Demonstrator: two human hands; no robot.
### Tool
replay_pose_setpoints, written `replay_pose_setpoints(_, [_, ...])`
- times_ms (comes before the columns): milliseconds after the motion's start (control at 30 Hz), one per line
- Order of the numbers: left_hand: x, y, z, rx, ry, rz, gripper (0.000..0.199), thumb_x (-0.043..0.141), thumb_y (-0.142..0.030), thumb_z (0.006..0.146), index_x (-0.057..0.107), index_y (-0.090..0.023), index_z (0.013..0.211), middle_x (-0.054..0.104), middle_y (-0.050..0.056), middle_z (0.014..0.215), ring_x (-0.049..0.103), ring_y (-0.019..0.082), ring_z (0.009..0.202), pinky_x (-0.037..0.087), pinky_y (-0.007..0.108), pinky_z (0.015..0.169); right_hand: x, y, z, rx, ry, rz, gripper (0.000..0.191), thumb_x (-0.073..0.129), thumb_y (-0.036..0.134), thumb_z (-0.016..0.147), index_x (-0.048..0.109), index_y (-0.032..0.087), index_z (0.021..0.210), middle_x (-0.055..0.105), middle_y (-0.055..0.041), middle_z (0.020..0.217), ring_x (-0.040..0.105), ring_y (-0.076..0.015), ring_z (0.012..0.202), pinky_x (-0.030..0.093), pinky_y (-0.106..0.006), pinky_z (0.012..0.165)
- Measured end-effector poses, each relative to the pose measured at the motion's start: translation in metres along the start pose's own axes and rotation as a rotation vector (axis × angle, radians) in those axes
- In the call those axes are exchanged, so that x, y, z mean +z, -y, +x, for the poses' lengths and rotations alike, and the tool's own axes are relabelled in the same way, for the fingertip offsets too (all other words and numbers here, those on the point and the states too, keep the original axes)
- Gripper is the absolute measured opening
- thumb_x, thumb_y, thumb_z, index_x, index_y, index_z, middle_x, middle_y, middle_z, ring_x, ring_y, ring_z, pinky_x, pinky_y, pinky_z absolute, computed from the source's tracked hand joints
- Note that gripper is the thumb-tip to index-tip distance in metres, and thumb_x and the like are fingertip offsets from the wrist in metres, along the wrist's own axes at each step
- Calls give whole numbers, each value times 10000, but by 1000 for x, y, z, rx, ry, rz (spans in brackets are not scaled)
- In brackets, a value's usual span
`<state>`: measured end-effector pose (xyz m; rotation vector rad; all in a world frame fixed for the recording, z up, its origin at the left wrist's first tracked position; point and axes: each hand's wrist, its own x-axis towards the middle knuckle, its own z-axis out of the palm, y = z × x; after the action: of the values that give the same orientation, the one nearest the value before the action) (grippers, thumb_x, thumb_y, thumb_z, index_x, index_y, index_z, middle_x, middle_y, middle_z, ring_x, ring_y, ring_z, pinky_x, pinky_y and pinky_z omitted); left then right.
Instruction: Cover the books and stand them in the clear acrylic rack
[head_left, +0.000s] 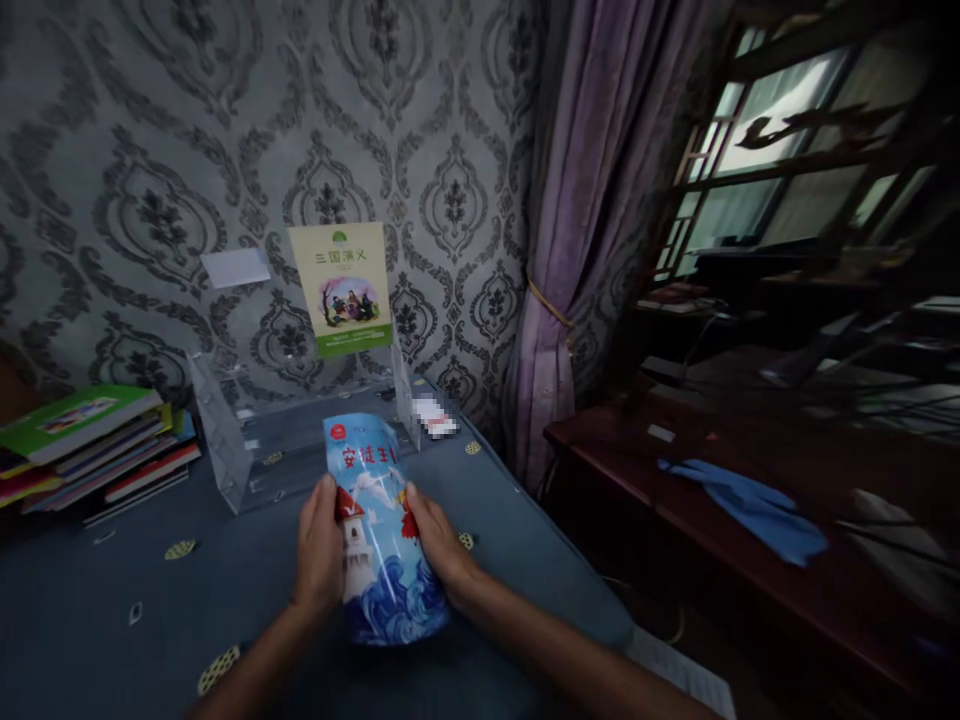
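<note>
A blue book [386, 560] with waves, a red-roofed tower and white birds on its cover is held upright between both hands, its cover bowed. My left hand [319, 540] grips its left edge, the thumb on the front. On the right edge is my right hand [439, 535], the thumb pressed on the cover; the other fingers of both hands are hidden behind. Beyond the book stands a clear plastic rack [225, 440] on the table. A cream and green book [345, 290] stands upright at the rack's back right.
Stacked books [97, 440] lie at the table's left. The blue tablecloth [247, 570] has leaf patterns. A blurred small item [435, 416] lies right of the rack. A purple curtain [562, 250] hangs behind; a blue cloth [750, 505] lies on a dark red bench [637, 450].
</note>
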<state>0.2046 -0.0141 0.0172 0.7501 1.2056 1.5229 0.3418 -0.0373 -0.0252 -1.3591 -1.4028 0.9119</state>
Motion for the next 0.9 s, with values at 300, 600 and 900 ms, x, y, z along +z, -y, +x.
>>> replay_pose_setpoints(300, [-35, -6, 27, 570, 322, 345, 656, 420, -741, 895, 648, -196, 1179, 701, 83, 1128, 616, 274, 1148, 473, 379, 1045, 7, 34, 12, -416, -93, 138, 711, 322, 671, 960, 332, 189, 1481, 533, -121, 1419, 482, -244, 1338, 364, -376, 1151])
replay_pose_setpoints(600, [-69, -2, 38, 262, 801, 486, 738, 734, -611, 751, 555, -186, 1326, 628, 141, 1338, 564, 337, 1256, 445, 457, 1076, -26, 26, 16, -339, 306, -57, 750, 425, 651, 935, 320, 180, 1510, 481, -152, 1475, 434, -297, 1388, 347, -478, 1157])
replay_pose_setpoints(900, [-52, -62, 53, 317, 1043, 627, 623, 712, -510, 811, 538, -254, 1352, 610, 90, 1357, 558, 300, 1245, 449, 460, 1055, -77, 51, 51, -374, 658, 25, 757, 674, 587, 839, 450, 203, 1452, 551, -112, 1425, 474, -292, 1362, 405, -481, 1118])
